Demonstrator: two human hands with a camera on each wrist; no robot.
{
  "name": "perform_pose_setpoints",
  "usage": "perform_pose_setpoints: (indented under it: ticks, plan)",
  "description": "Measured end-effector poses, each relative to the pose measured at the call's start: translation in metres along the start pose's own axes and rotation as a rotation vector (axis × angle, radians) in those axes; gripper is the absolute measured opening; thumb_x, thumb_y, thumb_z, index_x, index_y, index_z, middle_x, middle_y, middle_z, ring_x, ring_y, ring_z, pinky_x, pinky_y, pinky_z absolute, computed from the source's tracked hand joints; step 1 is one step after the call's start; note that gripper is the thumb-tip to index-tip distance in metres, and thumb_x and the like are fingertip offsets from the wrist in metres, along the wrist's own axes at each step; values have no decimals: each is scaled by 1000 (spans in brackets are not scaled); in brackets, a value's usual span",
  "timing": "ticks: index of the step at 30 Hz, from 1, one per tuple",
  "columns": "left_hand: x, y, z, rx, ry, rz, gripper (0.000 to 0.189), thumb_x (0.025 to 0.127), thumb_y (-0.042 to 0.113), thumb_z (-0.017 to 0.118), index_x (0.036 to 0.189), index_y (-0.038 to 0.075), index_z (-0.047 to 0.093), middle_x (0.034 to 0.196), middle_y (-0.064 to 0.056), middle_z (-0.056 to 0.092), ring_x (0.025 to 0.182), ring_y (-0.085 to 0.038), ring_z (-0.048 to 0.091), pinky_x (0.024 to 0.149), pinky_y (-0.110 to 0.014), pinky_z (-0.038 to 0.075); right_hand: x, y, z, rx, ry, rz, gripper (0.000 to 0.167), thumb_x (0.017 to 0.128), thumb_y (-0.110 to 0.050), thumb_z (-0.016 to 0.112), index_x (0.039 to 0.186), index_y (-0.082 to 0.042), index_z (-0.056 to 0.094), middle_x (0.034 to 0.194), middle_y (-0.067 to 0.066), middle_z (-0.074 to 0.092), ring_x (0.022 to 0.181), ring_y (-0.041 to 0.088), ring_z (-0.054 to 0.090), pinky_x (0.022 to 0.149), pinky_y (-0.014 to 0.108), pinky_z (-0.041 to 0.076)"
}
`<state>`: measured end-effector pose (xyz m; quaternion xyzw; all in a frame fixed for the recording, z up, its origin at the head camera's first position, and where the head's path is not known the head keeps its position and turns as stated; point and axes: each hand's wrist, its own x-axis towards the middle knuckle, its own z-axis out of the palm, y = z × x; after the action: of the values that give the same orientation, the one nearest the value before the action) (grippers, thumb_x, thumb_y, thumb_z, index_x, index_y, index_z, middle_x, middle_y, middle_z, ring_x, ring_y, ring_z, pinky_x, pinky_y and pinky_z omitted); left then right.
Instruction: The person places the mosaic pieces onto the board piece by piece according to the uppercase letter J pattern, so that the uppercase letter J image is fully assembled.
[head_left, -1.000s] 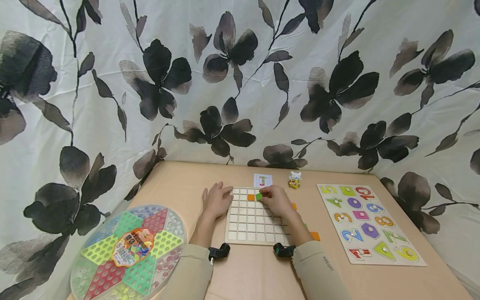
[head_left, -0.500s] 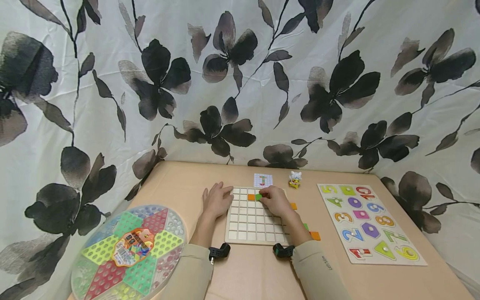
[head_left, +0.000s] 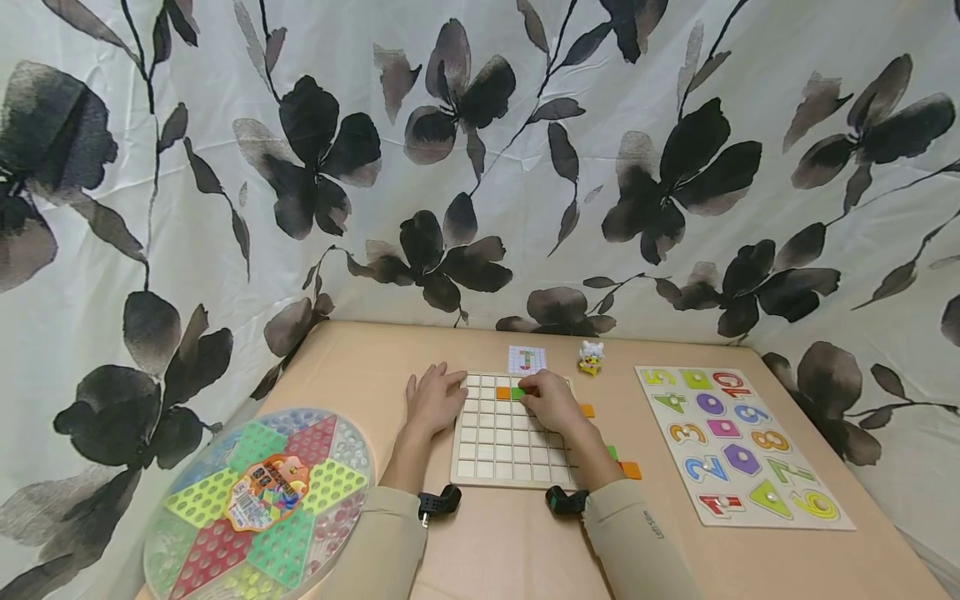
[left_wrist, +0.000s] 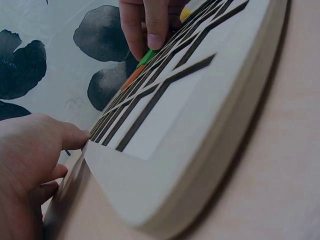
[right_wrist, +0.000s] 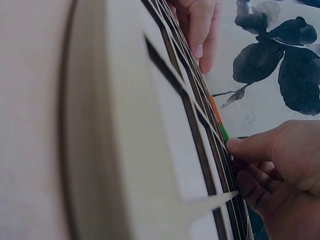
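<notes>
A wooden grid board (head_left: 495, 482) with pale cells lies on the table. In its upper part an orange square tile (head_left: 502, 393) sits beside a green square tile (head_left: 517, 393). My right hand (head_left: 553, 404) has its thumb and fingers at the green tile, pinching its near right side; the right wrist view shows the thumb against that tile (right_wrist: 224, 133). My left hand (head_left: 435, 402) rests along the board's left edge with fingers extended. In the left wrist view its thumb (left_wrist: 75, 137) touches the board's rim. The right hand and forearm cover part of the board's right side.
Orange tiles (head_left: 630, 471) and a green tile (head_left: 612, 452) lie right of the board. Behind it are a patterned card (head_left: 527, 360) and a small figurine (head_left: 590, 358). A number puzzle board (head_left: 738, 450) lies right, a round Chinese checkers set (head_left: 258, 500) left.
The green tile, tilted a second ago, now lies flatter beside the orange one, under my right fingers. My left hand stays in place.
</notes>
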<state>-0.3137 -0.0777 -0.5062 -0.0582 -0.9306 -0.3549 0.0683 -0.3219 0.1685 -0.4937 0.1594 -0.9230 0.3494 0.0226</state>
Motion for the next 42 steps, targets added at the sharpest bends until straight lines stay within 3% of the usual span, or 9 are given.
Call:
perform_pose_setpoints:
  ticks: [19,24,33,42]
  plan:
    - [2,-1,2,5,-10,-15,40,103,29,60,141,20,67,165,-17,41,158,-38,27,128,-64,2,-2,-4,-1,-6,-16,22,26,95,-4,72,120,2,75,99,8,67,87,18,59,79,35,53]
    - [2,-1,1,12,-10,-14,40,102,28,60,140,20,68,164,-17,42,158,-39,28,128,-64,3,-4,-3,-4,17,-2,-16,28,94,-5,74,121,3,74,99,9,69,87,18,61,79,35,54]
    - [2,0,0,4,-4,-4,39,102,27,61,140,19,68,164,-19,42,157,-40,28,128,-66,3,-9,-10,-26,108,18,-75,31,98,-11,72,126,2,72,112,17,70,91,21,62,72,28,53]
    - [2,0,0,15,-5,-8,39,102,27,62,139,20,68,164,-18,42,157,-40,29,128,-66,4,-19,-12,-49,95,35,-86,30,98,-17,73,126,-6,73,114,13,70,93,21,60,74,29,53]
